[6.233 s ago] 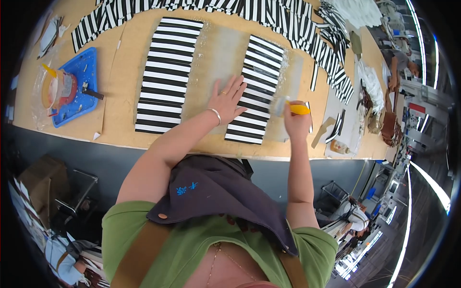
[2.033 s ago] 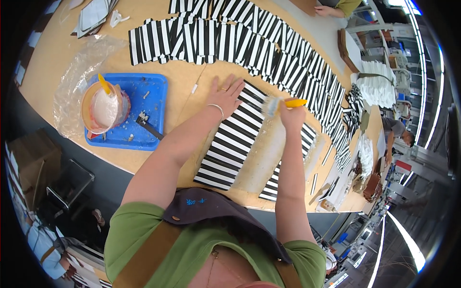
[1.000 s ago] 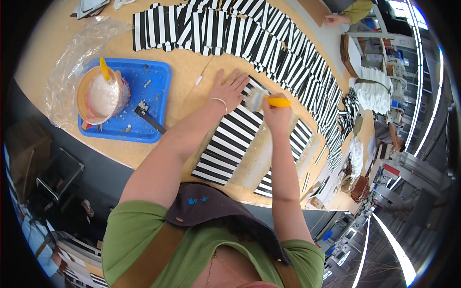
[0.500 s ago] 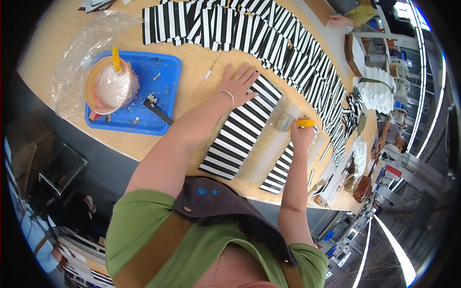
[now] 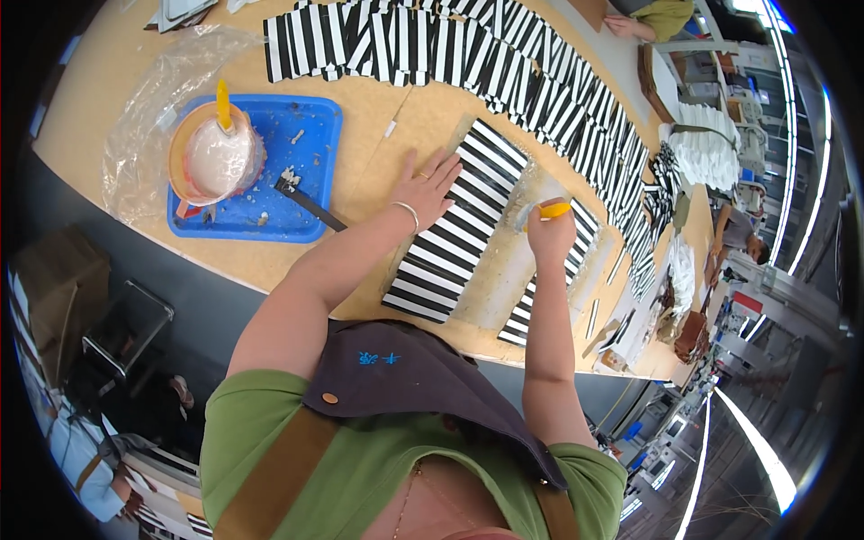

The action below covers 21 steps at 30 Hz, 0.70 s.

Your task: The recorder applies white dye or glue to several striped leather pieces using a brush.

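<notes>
My left hand [image 5: 427, 189] lies flat with fingers spread on the left edge of a row of black and white strips [image 5: 457, 236]. My right hand [image 5: 551, 238] grips a brush by its yellow handle [image 5: 555, 211]. The pale bristles are down on a smeared, whitish strip of board [image 5: 495, 270] between that row and a second striped row [image 5: 583, 236]. My right hand and forearm partly cover the second row. To the left, a tub of white paste [image 5: 219, 160] with another yellow handle in it stands on a blue tray [image 5: 297, 220].
Many overlapping striped pieces [image 5: 405, 45] curve along the table's far side. A black scraper-like tool [image 5: 306, 205] sticks out over the tray's edge. Crumpled clear plastic [image 5: 135, 144] lies beside the tub. At the far right, another person's hand [image 5: 625, 27] rests by the table.
My left hand has slid toward me along the left row. My right hand has moved the brush slightly up and left over the smeared board. The view has shifted a little.
</notes>
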Each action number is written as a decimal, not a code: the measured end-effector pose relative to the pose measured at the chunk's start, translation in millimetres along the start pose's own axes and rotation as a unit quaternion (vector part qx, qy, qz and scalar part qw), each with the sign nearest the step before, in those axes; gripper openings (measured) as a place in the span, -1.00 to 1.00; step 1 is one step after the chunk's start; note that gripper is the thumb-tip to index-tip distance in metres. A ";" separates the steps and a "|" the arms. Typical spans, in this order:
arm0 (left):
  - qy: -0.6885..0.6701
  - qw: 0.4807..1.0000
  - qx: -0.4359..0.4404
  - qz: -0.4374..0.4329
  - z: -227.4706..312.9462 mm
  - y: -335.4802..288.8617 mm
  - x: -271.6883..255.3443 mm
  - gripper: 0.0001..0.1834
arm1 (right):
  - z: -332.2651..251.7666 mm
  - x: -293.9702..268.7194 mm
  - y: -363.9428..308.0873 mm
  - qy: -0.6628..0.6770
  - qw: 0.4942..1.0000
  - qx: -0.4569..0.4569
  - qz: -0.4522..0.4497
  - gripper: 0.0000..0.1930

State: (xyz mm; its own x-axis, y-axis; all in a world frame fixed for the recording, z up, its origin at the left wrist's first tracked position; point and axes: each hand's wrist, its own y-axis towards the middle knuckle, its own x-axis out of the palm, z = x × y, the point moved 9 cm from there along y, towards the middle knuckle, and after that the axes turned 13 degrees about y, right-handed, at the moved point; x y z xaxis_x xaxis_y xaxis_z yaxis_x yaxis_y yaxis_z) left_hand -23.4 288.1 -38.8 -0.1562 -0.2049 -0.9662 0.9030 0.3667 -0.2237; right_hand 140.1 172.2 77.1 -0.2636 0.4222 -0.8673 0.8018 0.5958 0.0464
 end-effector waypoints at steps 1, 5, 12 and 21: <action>0.000 1.000 0.000 0.001 -1.1 0.6 -0.4 -0.33 | -12.1 3.5 -2.8 -0.011 0.999 -0.038 0.021 -0.84; 0.013 1.000 0.006 -0.008 1.6 -0.1 -2.3 -0.34 | -57.3 34.0 -19.5 0.189 0.979 -0.079 -0.019 -0.83; 0.001 1.000 -0.004 0.000 -1.6 -1.9 -1.6 -0.34 | -21.9 -2.0 -21.3 -0.051 0.996 -0.058 0.040 -0.85; -0.057 0.998 0.014 0.018 -5.2 -8.6 -12.6 -0.30 | 43.5 -28.6 -38.8 0.021 0.998 0.042 0.046 -0.87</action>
State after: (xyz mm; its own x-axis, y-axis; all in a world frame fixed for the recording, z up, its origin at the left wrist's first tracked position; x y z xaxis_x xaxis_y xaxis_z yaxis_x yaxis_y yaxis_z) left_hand -31.3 292.2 -25.4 -0.0782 -0.2939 -0.9526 0.9180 0.3514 -0.1838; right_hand 139.9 107.4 78.6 -0.2074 0.5023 -0.8395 0.8651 0.4948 0.0823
